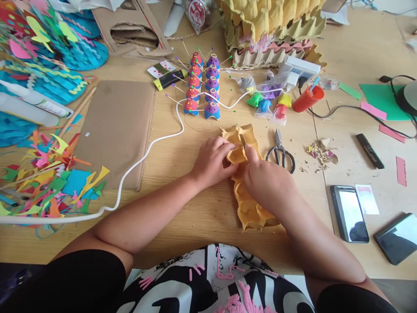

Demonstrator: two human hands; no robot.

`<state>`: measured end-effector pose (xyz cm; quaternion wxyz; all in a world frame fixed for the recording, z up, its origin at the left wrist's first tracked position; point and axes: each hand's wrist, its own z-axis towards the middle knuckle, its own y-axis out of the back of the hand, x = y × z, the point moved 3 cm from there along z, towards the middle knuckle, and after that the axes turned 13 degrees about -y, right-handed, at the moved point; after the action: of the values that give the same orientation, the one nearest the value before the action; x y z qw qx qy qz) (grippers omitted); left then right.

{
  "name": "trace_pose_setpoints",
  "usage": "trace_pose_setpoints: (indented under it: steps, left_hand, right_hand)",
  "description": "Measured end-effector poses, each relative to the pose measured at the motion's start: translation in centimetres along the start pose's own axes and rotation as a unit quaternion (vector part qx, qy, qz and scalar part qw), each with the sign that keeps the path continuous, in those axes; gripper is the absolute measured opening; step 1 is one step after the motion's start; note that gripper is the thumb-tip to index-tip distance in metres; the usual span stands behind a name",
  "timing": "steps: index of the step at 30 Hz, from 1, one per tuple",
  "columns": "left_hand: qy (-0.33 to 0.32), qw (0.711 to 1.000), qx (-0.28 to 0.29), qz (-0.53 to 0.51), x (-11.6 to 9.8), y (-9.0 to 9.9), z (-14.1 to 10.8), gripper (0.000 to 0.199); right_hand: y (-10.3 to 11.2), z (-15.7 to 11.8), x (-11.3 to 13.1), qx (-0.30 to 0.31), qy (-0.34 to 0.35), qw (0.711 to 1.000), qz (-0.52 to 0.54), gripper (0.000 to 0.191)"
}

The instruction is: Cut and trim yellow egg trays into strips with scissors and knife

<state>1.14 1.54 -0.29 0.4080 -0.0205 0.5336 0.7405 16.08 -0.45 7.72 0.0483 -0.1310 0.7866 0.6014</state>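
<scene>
A strip of orange-yellow egg carton [249,198] lies on the wooden table in front of me, its cups facing up. My left hand [213,161] grips its left edge, with thumb and fingers pressed around the cardboard. In my right hand [265,176] is a knife [243,140], its narrow blade against the carton's far part and its handle hidden by my fingers. My index finger stretches along the blade. Black-handled scissors [280,154] rest just right of the carton. Beyond my hands stand two rows of painted egg-cup figures, red ones [193,81] and purple ones [213,82], with pins stuck in them.
A white cable [153,141] crosses the left side to a power strip [301,67]. Cardboard [114,130] and paper scraps [55,182] lie left. At right are a phone [351,213], a marker [369,151] and a red cup [308,99]. Stacked egg trays [273,26] stand behind.
</scene>
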Motion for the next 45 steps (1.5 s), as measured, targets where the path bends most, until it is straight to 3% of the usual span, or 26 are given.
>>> trace_pose_setpoints:
  steps: [7, 14, 22, 27, 37, 45]
  left_hand:
    - [-0.001, 1.0, 0.008, 0.007, 0.1, -0.2, 0.0, 0.048]
    - [0.002, 1.0, 0.002, 0.004, -0.1, 0.0, 0.0, 0.045]
    - [0.008, 1.0, 0.014, -0.008, 0.1, -0.1, 0.0, 0.052]
    - [0.009, 1.0, 0.009, -0.007, 0.0, 0.0, -0.1, 0.051]
    - [0.009, 1.0, 0.01, -0.01, 0.1, 0.0, -0.1, 0.052]
    - [0.005, 1.0, 0.012, -0.014, 0.3, -0.1, -0.1, 0.052]
  right_hand:
    - [0.4, -1.3, -0.7, 0.017, 0.017, 1.0, 0.006, 0.059]
    - [0.0, -0.1, 0.0, -0.011, -0.001, 1.0, 0.004, 0.06]
    - [1.5, -2.5, -1.2, 0.057, 0.016, 0.997, -0.049, 0.063]
    - [1.7, -2.9, -1.4, 0.067, 0.017, 0.996, -0.048, 0.062]
    - [1.3, -2.9, -2.4, 0.002, 0.029, 0.999, -0.037, 0.063]
    - [1.0, -2.4, -1.8, -0.008, 0.028, 0.999, -0.039, 0.06]
